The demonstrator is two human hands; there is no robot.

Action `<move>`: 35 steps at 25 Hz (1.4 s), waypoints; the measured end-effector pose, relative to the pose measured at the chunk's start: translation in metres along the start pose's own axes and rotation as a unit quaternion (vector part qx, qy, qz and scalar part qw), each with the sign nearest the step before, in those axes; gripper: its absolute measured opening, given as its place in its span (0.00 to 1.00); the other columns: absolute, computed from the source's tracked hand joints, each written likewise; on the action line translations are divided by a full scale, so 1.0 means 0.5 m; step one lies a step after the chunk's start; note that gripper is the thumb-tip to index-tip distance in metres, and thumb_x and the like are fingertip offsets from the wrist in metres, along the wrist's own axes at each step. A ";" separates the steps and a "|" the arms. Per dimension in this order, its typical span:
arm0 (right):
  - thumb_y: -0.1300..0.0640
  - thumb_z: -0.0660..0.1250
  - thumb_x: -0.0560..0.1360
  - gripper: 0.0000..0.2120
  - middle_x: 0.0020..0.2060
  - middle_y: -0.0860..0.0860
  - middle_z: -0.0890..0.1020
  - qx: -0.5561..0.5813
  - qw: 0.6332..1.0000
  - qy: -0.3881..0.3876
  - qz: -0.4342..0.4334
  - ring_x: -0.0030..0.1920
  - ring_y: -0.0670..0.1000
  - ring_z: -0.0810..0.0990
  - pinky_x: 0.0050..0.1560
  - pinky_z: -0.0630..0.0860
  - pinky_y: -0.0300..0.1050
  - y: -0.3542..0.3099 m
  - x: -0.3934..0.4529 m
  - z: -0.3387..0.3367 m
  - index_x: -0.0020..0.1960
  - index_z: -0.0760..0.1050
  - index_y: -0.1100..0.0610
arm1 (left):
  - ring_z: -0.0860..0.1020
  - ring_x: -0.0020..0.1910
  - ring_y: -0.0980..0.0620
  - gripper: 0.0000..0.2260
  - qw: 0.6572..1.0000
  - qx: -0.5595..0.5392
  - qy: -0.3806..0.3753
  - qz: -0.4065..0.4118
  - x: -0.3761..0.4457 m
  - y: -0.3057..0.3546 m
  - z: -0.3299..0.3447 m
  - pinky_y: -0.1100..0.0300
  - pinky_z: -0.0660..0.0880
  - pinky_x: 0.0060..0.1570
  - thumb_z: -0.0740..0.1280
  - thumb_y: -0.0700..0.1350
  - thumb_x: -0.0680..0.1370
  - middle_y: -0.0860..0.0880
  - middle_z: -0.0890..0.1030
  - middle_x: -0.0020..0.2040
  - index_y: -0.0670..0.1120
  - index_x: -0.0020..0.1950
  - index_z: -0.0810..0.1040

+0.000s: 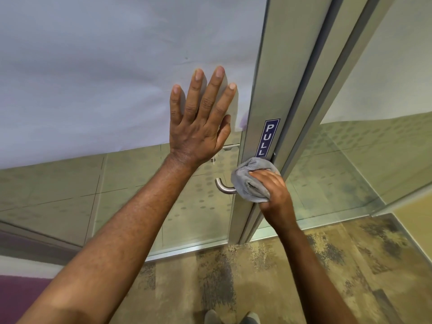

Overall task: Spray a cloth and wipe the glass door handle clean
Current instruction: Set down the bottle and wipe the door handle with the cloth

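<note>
My left hand lies flat against the frosted glass door, fingers spread, holding nothing. My right hand is closed on a bunched grey cloth, pressed onto the door handle where it meets the metal door frame. Only the curved steel end of the handle sticks out to the left of the cloth; the rest is covered. A blue PULL sticker sits on the frame just above the cloth. No spray bottle is in view.
A second glass panel stands to the right of the frame. Patterned carpet covers the floor below. My shoes show at the bottom edge. A purple strip lies at the lower left.
</note>
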State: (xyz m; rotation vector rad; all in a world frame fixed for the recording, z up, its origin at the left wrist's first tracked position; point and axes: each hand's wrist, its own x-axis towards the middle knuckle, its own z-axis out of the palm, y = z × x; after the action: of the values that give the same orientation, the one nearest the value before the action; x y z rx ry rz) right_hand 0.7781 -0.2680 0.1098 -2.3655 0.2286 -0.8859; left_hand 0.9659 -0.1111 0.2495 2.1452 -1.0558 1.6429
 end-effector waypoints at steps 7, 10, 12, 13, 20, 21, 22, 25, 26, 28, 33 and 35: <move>0.66 0.69 0.78 0.27 0.66 0.43 0.79 0.253 0.905 0.137 0.314 0.68 0.48 0.77 0.67 0.79 0.60 -0.134 -0.042 0.055 0.73 0.72 0.48 | 0.62 0.79 0.37 0.26 1.000 0.002 -0.011 0.002 0.004 -0.001 -0.004 0.39 0.45 0.80 0.64 0.49 0.84 0.42 0.72 0.80 0.48 0.82 0.67; 0.73 0.69 0.74 0.31 0.73 0.45 0.72 0.164 0.951 0.071 0.252 0.77 0.46 0.65 0.77 0.68 0.55 -0.168 -0.052 0.060 0.75 0.72 0.55 | 0.61 0.80 0.36 0.26 1.000 -0.001 -0.014 0.004 0.003 -0.004 -0.006 0.39 0.44 0.81 0.64 0.50 0.83 0.41 0.71 0.80 0.48 0.82 0.67; 0.75 0.69 0.72 0.35 0.73 0.43 0.72 0.097 0.967 0.033 0.235 0.78 0.42 0.61 0.78 0.66 0.53 -0.198 -0.061 0.069 0.75 0.72 0.53 | 0.61 0.80 0.37 0.27 1.000 0.000 -0.012 0.006 0.004 -0.004 -0.007 0.39 0.44 0.80 0.64 0.49 0.83 0.41 0.71 0.80 0.48 0.83 0.66; 0.75 0.70 0.71 0.37 0.74 0.43 0.73 0.086 0.969 0.019 0.233 0.78 0.42 0.61 0.78 0.66 0.52 -0.214 -0.064 0.075 0.75 0.72 0.51 | 0.61 0.80 0.37 0.28 1.000 0.000 -0.013 0.006 0.004 -0.005 -0.008 0.39 0.44 0.80 0.65 0.50 0.83 0.41 0.71 0.80 0.48 0.83 0.65; 0.72 0.67 0.74 0.32 0.65 0.37 0.80 0.307 0.920 -0.066 0.233 0.66 0.41 0.79 0.63 0.80 0.46 -0.225 -0.060 0.012 0.70 0.76 0.44 | 0.59 0.80 0.36 0.29 0.999 -0.019 -0.037 0.011 0.008 -0.004 -0.020 0.39 0.42 0.81 0.64 0.50 0.83 0.41 0.68 0.82 0.47 0.84 0.63; 0.68 0.69 0.75 0.28 0.64 0.37 0.81 0.370 0.893 -0.047 0.252 0.64 0.42 0.81 0.60 0.81 0.44 -0.220 -0.057 -0.009 0.69 0.76 0.45 | 0.58 0.81 0.36 0.29 0.999 -0.023 -0.043 0.010 0.011 -0.002 -0.025 0.39 0.42 0.81 0.64 0.50 0.84 0.41 0.68 0.82 0.47 0.84 0.63; 0.65 0.70 0.75 0.25 0.64 0.42 0.82 0.426 0.859 -0.019 0.282 0.64 0.46 0.82 0.61 0.81 0.46 -0.212 -0.055 -0.027 0.70 0.76 0.48 | 0.58 0.81 0.36 0.28 0.998 -0.025 -0.050 0.008 0.012 0.002 -0.033 0.40 0.41 0.81 0.64 0.50 0.84 0.41 0.68 0.82 0.47 0.84 0.64; 0.66 0.69 0.76 0.22 0.64 0.64 0.82 0.575 0.710 0.056 0.403 0.66 0.68 0.79 0.61 0.80 0.57 -0.181 -0.052 -0.070 0.70 0.75 0.63 | 0.58 0.82 0.35 0.28 0.996 -0.028 -0.086 -0.012 0.012 0.015 -0.060 0.38 0.43 0.81 0.63 0.51 0.85 0.40 0.66 0.83 0.47 0.84 0.65; 0.65 0.68 0.77 0.21 0.64 0.67 0.81 0.611 0.661 0.053 0.432 0.67 0.70 0.77 0.65 0.78 0.61 -0.173 -0.054 -0.092 0.70 0.75 0.65 | 0.58 0.83 0.35 0.28 0.994 -0.031 -0.103 -0.027 0.015 0.029 -0.074 0.35 0.45 0.81 0.63 0.52 0.85 0.40 0.64 0.84 0.47 0.84 0.64; 0.60 0.71 0.76 0.22 0.64 0.67 0.80 0.665 0.582 0.024 0.468 0.66 0.68 0.79 0.69 0.74 0.67 -0.163 -0.056 -0.128 0.70 0.76 0.63 | 0.57 0.84 0.35 0.27 0.984 -0.056 -0.151 -0.081 0.020 0.061 -0.100 0.31 0.48 0.80 0.60 0.52 0.85 0.41 0.60 0.85 0.48 0.84 0.65; 0.58 0.73 0.74 0.14 0.53 0.58 0.87 0.691 0.573 0.041 0.438 0.54 0.59 0.87 0.54 0.82 0.58 -0.155 -0.074 -0.217 0.59 0.85 0.55 | 0.58 0.84 0.45 0.21 0.892 -0.276 -0.236 -0.270 -0.011 0.179 -0.190 0.42 0.54 0.80 0.58 0.53 0.85 0.47 0.62 0.85 0.50 0.77 0.73; 0.59 0.76 0.69 0.13 0.48 0.56 0.88 0.697 0.578 0.044 0.422 0.49 0.57 0.88 0.49 0.83 0.55 -0.149 -0.085 -0.252 0.53 0.87 0.54 | 0.66 0.79 0.50 0.20 0.777 -0.411 -0.297 -0.373 -0.031 0.226 -0.226 0.48 0.62 0.78 0.58 0.58 0.87 0.49 0.69 0.81 0.53 0.77 0.73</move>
State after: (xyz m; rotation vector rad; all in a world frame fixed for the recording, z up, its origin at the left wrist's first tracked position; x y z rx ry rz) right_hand 0.6610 -0.2526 0.2062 -0.5241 0.4216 -0.3406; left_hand 0.8056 -0.1193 0.2476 1.9931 -0.6629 0.0631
